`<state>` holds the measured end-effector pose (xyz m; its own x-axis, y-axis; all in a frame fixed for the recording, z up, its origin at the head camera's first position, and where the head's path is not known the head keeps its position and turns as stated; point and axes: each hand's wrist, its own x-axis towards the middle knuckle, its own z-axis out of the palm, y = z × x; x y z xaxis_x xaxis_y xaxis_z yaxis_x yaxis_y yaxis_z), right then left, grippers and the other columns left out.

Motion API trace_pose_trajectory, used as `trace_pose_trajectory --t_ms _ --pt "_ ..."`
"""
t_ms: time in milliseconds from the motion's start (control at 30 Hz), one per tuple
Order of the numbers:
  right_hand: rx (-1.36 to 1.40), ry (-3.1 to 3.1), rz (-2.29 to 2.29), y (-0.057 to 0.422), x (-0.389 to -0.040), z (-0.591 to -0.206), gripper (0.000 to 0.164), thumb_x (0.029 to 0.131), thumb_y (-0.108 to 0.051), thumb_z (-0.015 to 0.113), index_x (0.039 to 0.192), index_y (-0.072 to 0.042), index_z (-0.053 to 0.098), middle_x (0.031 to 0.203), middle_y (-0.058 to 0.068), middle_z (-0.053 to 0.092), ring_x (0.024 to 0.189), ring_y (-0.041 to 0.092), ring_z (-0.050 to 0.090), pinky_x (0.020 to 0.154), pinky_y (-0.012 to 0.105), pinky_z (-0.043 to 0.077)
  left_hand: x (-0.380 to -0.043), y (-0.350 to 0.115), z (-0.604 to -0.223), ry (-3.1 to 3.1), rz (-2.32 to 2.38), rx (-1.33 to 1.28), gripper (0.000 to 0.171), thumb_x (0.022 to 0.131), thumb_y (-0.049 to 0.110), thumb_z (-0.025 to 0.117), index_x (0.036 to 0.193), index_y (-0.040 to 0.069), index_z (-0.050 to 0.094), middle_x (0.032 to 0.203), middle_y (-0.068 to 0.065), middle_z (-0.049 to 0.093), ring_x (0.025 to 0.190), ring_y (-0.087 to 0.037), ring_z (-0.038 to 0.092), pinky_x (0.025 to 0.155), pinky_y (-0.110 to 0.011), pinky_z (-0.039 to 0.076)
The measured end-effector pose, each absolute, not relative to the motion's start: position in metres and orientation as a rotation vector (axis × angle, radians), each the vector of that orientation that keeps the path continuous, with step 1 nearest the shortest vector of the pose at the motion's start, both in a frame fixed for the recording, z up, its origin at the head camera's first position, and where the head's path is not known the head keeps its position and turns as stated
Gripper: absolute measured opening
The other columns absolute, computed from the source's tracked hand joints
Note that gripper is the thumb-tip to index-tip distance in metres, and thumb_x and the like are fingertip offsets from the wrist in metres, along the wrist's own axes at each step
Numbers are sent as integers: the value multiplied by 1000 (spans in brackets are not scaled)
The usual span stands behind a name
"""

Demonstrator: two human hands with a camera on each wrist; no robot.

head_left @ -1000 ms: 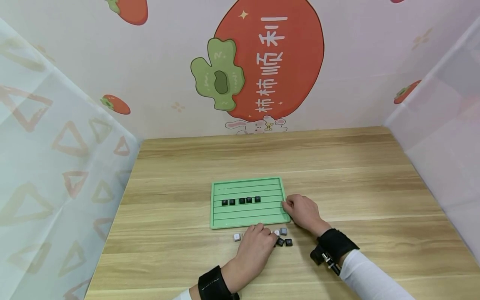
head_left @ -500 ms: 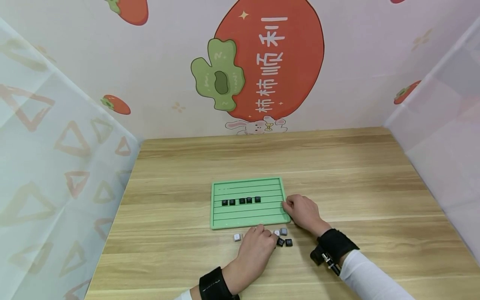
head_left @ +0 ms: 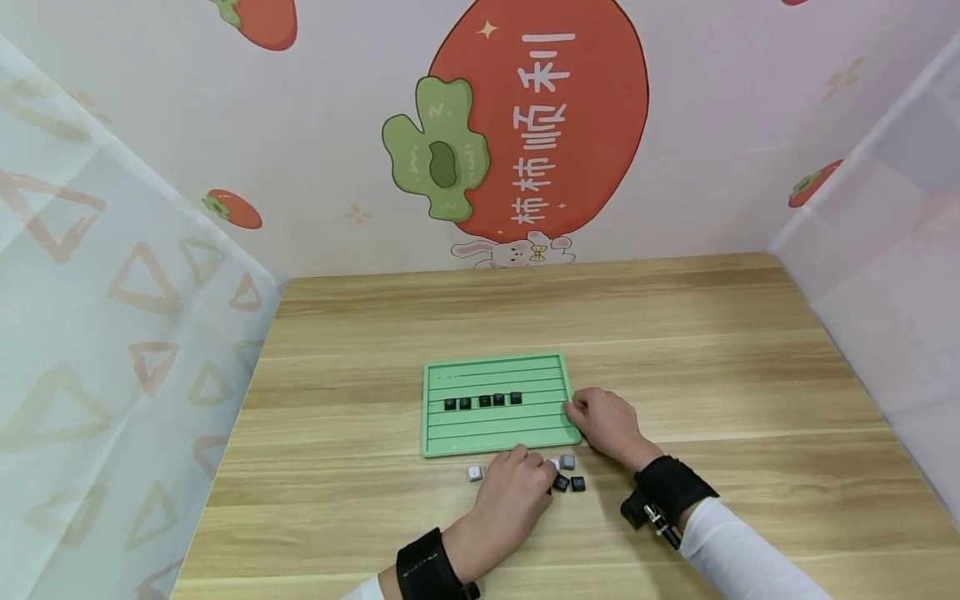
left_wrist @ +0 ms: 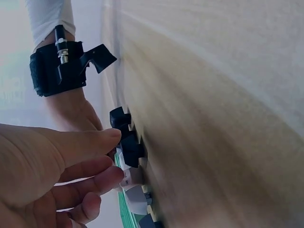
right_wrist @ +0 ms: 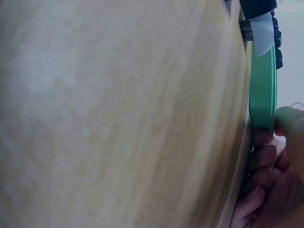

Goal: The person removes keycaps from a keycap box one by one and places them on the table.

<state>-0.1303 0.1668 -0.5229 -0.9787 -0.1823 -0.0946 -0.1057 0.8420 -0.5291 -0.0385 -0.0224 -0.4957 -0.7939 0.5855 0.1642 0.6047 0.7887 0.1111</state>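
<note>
A green ridged tray (head_left: 495,425) lies on the table with a row of several black keycaps (head_left: 484,401) across its middle. My right hand (head_left: 609,425) grips the tray's right edge; in the right wrist view its thumb (right_wrist: 287,119) lies on the rim and the fingers bend beside and below. In front of the tray, my left hand (head_left: 513,500) is low over loose keycaps. The left wrist view has its thumb (left_wrist: 107,137) close to a black keycap (left_wrist: 133,151), fingertips near a white keycap (left_wrist: 132,176), and a gap between thumb and fingers. Contact there is unclear.
A white keycap (head_left: 475,474) lies left of my left hand. To its right are a grey keycap (head_left: 567,462) and a black keycap (head_left: 577,484). The wooden table (head_left: 337,375) meets a printed backdrop (head_left: 330,150) at its far edge. Each wrist wears a black strap (head_left: 675,487).
Almost nothing differs. My left hand shifts very slightly over the loose keycaps, and my right hand stays at the tray's edge.
</note>
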Motion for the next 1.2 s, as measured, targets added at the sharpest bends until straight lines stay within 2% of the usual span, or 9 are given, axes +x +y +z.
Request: trace_pose_trajectory --t_ms 267,533,700,933,1200 --pt "-233 2875 -811 167 -131 -520 48 99 -25 60 57 -19 38 53 -7 32 48 11 32 49 23 20 -45 -26 -488 -2891 -228 -909 24 77 36 87 92 21 76 85 8 72 75 -10 58 62 -21 39" --pt "-230 2884 -810 168 -132 -522 49 99 -25 61 57 -19 36 52 -8 31 47 11 31 49 23 19 -54 -31 -484 -2917 -241 -842 29 80 36 86 102 20 76 97 6 74 90 -13 63 73 -26 46" --pt "-228 2888 -800 168 -132 -523 48 99 -25 61 57 -19 37 52 -8 31 47 11 32 49 23 20 -60 -34 -484 -2874 -267 -811 27 81 33 85 102 19 75 97 5 73 89 -15 63 71 -28 45" --pt "-231 2877 -801 168 -132 -523 48 99 -26 61 58 -19 38 53 -7 32 48 11 33 50 23 21 -65 -39 -481 -2878 -279 -785 32 81 34 85 108 19 75 104 4 74 97 -17 66 76 -30 48" --pt "-233 2874 -797 168 -131 -524 48 99 -27 61 58 -19 38 54 -7 32 49 11 33 50 24 21 -70 -41 -478 -2838 -248 -766 36 79 35 87 108 19 75 104 3 74 96 -16 65 74 -30 49"
